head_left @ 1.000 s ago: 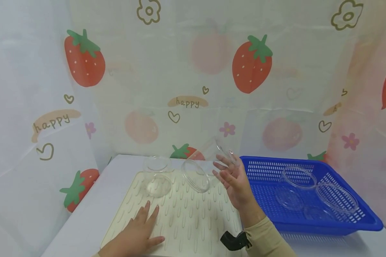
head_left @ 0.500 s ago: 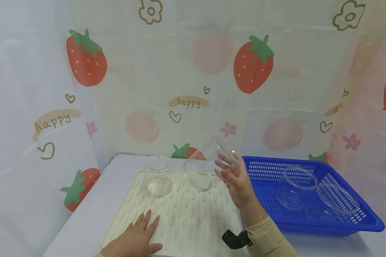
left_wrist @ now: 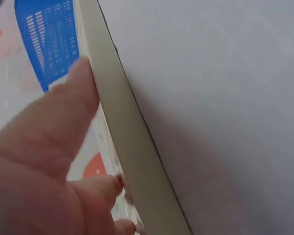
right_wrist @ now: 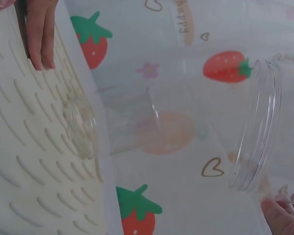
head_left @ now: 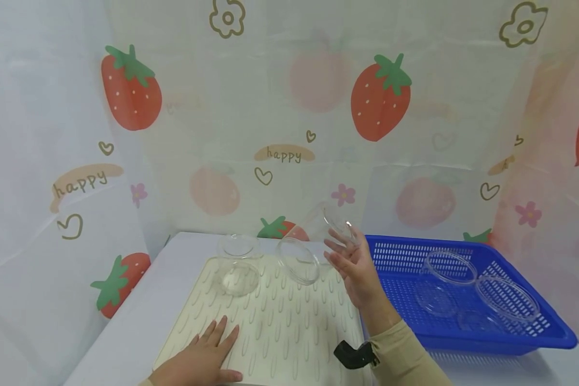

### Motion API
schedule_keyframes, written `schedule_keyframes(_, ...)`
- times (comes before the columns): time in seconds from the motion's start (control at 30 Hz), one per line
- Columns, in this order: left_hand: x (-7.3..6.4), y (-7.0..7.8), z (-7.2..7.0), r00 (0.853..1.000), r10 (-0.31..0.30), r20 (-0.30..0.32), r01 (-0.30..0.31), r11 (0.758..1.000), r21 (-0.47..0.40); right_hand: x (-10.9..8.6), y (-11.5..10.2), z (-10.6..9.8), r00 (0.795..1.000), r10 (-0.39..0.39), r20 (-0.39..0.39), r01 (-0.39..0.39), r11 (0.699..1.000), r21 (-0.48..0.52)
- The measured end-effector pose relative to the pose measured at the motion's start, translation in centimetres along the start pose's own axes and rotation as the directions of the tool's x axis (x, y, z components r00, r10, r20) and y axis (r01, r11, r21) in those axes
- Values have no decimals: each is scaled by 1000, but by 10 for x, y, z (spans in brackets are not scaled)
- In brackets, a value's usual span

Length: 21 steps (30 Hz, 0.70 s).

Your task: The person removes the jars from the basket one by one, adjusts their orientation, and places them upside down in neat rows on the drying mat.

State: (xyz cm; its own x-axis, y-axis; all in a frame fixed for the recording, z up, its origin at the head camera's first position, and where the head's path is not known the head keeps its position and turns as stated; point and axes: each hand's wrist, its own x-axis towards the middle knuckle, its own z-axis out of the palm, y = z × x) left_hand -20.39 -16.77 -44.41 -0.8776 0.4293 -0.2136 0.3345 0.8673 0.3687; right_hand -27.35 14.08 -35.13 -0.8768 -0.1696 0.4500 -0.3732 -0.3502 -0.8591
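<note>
My right hand (head_left: 359, 271) holds a clear plastic jar (head_left: 297, 261) by its base end, raised over the far right of the cream ridged mat (head_left: 280, 321). The jar is tilted, its ringed mouth facing down and to the left. In the right wrist view its threaded rim (right_wrist: 259, 127) is plain, with fingertips at the lower right corner. A second clear jar (head_left: 238, 279) stands mouth down at the back left of the mat. My left hand (head_left: 202, 351) lies with spread fingers on the mat's front left part; the left wrist view shows the thumb (left_wrist: 81, 88) along the mat's edge.
A blue perforated basket (head_left: 463, 343) stands right of the mat, with several clear jars in it, including one (head_left: 506, 298) near its right wall. A white table (head_left: 120, 332) lies under everything. Strawberry-printed curtains (head_left: 212, 128) close off the back and sides.
My left hand has slid slightly back toward the mat's front edge and settled. The jar in my right hand has risen and tilted only a little.
</note>
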Motion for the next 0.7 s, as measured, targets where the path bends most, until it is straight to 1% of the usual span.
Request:
schedule_keyframes(0.23,-6,-8,-2,997,72,8,-72,997,11,5,3,0,996,44,-75,-48,997,-54)
schedule_keyframes(0.33,-6,-10,-1,997,73,14,-73,997,15,8,5,2,993,50,-108,-58,995,-75)
schedule_keyframes(0.5,-6,-11,-2,997,81,12,-81,997,17,14,15,4,986,37,-162,-56,992,-112)
schedule_keyframes(0.6,-6,-10,-2,996,85,9,-85,996,19,17,22,5,979,43,-200,-72,988,-139)
schedule_keyframes(0.7,-7,-9,-2,997,69,20,-69,998,10,19,29,5,971,63,-230,-101,983,-155)
